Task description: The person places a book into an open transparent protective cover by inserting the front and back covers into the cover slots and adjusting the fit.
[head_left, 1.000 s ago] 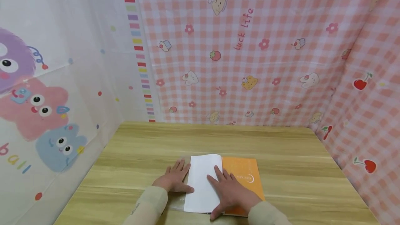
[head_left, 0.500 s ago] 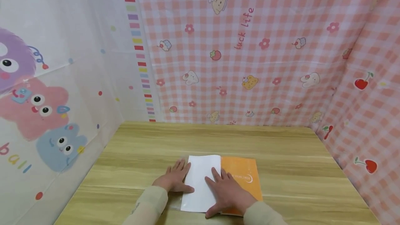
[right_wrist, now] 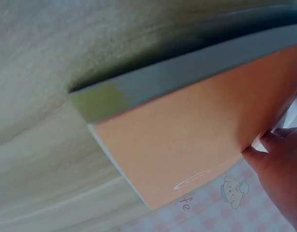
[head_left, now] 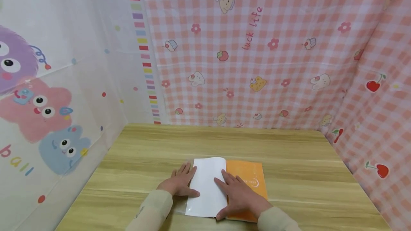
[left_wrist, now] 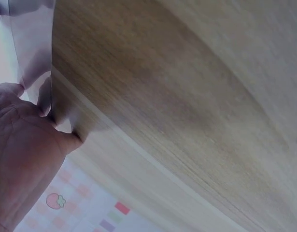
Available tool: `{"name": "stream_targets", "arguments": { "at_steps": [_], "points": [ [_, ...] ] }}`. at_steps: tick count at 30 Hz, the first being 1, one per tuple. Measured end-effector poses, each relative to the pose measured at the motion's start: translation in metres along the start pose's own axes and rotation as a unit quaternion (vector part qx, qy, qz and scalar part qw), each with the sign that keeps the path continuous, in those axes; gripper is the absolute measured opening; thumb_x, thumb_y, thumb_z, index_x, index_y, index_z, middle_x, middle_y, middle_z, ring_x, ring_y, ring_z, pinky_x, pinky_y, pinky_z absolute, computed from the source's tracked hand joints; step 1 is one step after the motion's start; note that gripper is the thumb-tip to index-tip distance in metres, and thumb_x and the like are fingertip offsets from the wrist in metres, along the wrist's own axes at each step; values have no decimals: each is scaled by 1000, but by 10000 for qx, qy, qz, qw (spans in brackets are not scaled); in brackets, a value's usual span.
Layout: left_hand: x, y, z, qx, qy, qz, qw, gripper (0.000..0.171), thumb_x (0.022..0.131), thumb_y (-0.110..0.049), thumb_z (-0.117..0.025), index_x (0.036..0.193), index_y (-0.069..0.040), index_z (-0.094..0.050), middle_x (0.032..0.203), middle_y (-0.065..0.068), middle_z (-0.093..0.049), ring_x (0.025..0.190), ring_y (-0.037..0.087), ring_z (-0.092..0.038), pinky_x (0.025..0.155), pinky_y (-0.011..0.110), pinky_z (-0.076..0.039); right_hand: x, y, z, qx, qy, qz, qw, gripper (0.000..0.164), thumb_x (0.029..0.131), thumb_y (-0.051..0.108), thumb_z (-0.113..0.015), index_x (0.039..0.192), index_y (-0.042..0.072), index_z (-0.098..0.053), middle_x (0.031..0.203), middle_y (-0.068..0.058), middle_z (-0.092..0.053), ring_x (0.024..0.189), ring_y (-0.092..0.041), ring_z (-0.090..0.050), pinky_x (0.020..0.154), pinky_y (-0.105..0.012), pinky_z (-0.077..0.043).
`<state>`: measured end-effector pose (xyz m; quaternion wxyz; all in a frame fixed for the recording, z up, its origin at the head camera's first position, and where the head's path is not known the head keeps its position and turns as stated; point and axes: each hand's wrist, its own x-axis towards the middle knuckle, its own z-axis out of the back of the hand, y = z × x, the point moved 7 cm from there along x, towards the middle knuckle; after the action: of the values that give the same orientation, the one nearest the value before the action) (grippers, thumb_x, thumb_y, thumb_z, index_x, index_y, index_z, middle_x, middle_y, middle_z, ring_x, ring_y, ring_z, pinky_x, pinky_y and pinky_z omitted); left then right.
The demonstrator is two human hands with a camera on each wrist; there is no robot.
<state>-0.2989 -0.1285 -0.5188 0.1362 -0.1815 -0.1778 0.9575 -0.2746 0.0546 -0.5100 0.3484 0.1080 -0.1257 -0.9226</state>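
Observation:
A book lies on the table in the head view, with a white page (head_left: 205,188) on the left and an orange page (head_left: 247,174) on the right. A strip of clear plastic (head_left: 181,208) sticks out past the white page's left edge. Fingers spread, my left hand (head_left: 180,182) rests on that edge, its thumb on the white page. My right hand (head_left: 239,197) lies across the fold with fingers spread, covering part of the orange page. In the left wrist view the see-through sheet (left_wrist: 32,43) stands by the palm. The right wrist view shows the book's thick side (right_wrist: 172,72).
The wood-grain table (head_left: 305,174) surrounds the book. A pink checked cloth (head_left: 257,63) hangs behind it, and a white cartoon-printed cloth (head_left: 96,63) hangs along the left side.
The white page and the book have shifted slightly to the left. My right hand slid a little left, then back right along the fold. My left hand stays nearly in place.

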Motion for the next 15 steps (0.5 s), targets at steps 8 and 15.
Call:
{"name": "stream_targets", "arguments": {
  "at_steps": [8, 15],
  "points": [
    [0, -1, 2, 9, 37, 101, 9999, 99, 78, -52, -69, 152, -5, -23, 158, 25, -10, 142, 38, -4, 114, 62, -9, 3, 1, -3, -384, -15, -106, 9992, 115, 59, 84, -58, 149, 16, -36, 156, -22, -22, 139, -36, -23, 109, -62, -27],
    [0, -2, 0, 66, 39, 148, 9999, 98, 78, -52, -69, 151, -5, -24, 158, 25, -10, 142, 38, -4, 114, 62, -10, 9, -2, -11, -580, -41, -186, 9981, 117, 58, 87, -54, 149, 16, -35, 156, -23, -21, 138, -38, -23, 107, -62, -29]
  ]
}}
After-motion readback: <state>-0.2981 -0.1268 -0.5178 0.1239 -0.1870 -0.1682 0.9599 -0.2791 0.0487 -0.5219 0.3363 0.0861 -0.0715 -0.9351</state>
